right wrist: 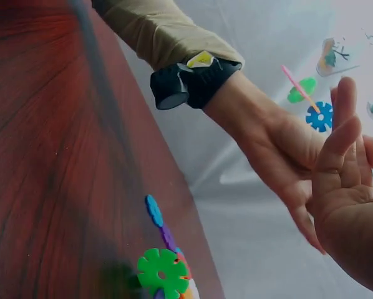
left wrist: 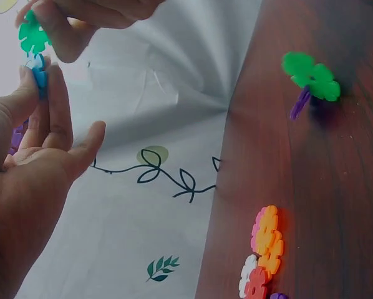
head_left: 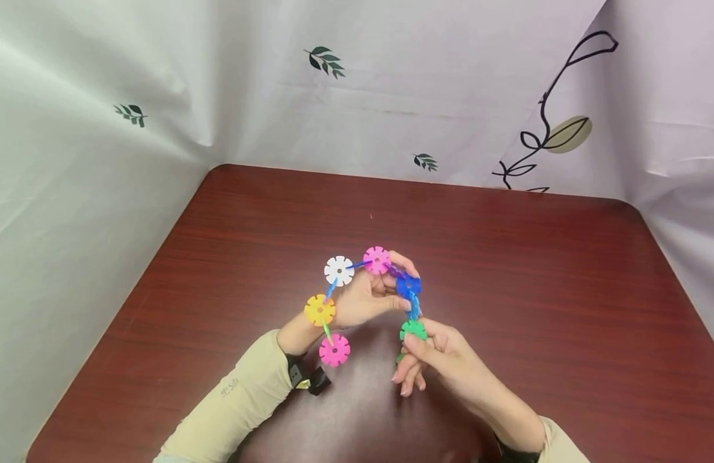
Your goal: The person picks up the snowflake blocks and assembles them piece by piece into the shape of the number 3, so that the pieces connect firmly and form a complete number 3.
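A curved chain of notched plastic discs links pink, white, yellow-orange and blue pieces by edge-on connecting discs. My left hand reaches inside the curve. Its thumb and fingers pinch a light blue disc. Just below, my right hand pinches the green disc joined to that light blue one. The chain's other end, a second pink disc, hangs beside the left wrist. In the right wrist view, fingers hide most of the held pieces.
Beneath the hands lies a dark red wooden table, enclosed by pale leaf-printed cloth. A green disc piece with a purple one, and a cluster of orange discs, show in the left wrist view. A black strap circles the left wrist.
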The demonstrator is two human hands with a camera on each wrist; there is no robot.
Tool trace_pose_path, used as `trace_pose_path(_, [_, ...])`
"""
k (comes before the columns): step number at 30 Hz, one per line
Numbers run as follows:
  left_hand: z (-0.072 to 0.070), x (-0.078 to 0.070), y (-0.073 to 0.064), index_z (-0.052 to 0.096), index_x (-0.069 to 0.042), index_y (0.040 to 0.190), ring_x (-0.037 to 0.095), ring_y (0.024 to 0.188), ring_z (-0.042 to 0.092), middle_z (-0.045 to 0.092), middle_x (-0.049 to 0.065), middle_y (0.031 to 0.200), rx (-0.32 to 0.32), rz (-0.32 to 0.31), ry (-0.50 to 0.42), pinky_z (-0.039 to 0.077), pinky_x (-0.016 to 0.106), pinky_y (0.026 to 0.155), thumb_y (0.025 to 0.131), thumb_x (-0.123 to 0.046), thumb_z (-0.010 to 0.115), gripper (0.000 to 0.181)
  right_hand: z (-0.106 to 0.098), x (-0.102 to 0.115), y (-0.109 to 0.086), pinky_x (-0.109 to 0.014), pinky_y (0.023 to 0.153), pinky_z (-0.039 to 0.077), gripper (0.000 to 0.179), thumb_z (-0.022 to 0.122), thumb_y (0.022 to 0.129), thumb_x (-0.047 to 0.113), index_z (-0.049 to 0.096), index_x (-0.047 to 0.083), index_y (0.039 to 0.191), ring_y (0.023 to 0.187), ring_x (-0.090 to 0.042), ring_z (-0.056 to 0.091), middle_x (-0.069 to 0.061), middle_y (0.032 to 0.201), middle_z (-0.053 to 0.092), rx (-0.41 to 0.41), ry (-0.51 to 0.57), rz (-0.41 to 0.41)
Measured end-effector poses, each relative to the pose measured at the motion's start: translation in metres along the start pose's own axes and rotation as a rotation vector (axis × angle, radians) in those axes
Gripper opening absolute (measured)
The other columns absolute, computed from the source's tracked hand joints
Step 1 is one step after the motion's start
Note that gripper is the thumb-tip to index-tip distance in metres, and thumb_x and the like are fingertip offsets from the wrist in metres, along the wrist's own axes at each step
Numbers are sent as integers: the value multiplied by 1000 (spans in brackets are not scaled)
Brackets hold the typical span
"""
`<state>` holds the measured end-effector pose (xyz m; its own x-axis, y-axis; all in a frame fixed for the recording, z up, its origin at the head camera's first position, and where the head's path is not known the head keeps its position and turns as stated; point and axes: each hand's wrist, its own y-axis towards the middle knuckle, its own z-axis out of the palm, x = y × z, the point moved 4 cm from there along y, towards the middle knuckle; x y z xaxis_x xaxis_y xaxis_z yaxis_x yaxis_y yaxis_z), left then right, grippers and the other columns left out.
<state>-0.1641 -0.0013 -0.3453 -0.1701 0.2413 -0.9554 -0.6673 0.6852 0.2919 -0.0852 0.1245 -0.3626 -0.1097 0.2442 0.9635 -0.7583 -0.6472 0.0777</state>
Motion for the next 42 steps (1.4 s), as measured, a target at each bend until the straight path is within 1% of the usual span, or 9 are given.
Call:
trace_pose_path(2, [-1,0,-1,44,7,114,14,85,66,61,30,93,-37,-22,25,55,34,80,83,10,62,35,1,1,-1,-20,51,47,17,34,102,9,50,6,97,64,-13,68,1,79,72,-21,34,15])
trace_pose_path(6, [-2,-1,-3,45,5,113,14,87,66,62,29,95,-59,-28,32,55,37,81,82,12,62,37,3,1,-3,-16,54,45,19,33,102,10,51,7,98,65,-10,68,2,79,71,-55,101,27])
trace_pose_path(12, [2,-1,-3,44,8,111,30,92,67,58,36,95,-34,25,-21,54,40,82,82,-5,68,40,6,2,-4,-16,54,45,19,32,102,8,51,9,99,67,-9,67,1,82,72,-66,120,-8])
trace_pose_path(16, [5,2,1,42,13,110,41,97,63,54,42,92,-18,76,-81,53,42,83,80,-14,68,48,9,3,-2,-15,56,46,19,32,103,11,52,11,100,69,-7,67,2,83,72,-133,160,-5])
trace_pose_path(18, [6,3,3,42,15,109,44,95,62,55,43,91,4,118,-74,53,42,83,82,-11,66,44,10,4,-1,-15,56,47,19,33,103,12,51,11,100,69,-7,67,2,83,72,-156,162,-10])
trace_pose_path(24, [9,3,7,34,21,111,55,92,55,52,47,92,171,234,-131,48,49,88,92,-1,52,34,13,8,-1,-16,57,48,20,34,103,12,53,10,98,70,-6,67,2,82,72,-207,157,-27])
trace_pose_path(30, [12,3,7,33,23,114,59,90,52,50,48,91,226,201,-162,48,49,88,92,-12,51,45,22,5,-2,-19,59,50,17,34,103,13,50,10,98,73,-7,69,1,83,72,-288,194,-20])
trace_pose_path(34, [13,2,8,35,25,110,56,87,54,52,46,88,220,237,-128,49,50,86,92,-14,52,46,25,5,-3,-21,61,52,16,35,102,12,49,9,96,73,-8,69,0,82,72,-329,208,-42])
trace_pose_path(42, [20,-3,6,33,22,113,58,98,50,50,49,97,243,189,-159,48,48,91,91,12,44,26,25,1,-5,-22,66,53,21,31,103,10,51,9,98,74,-9,70,-1,82,73,-316,269,-109])
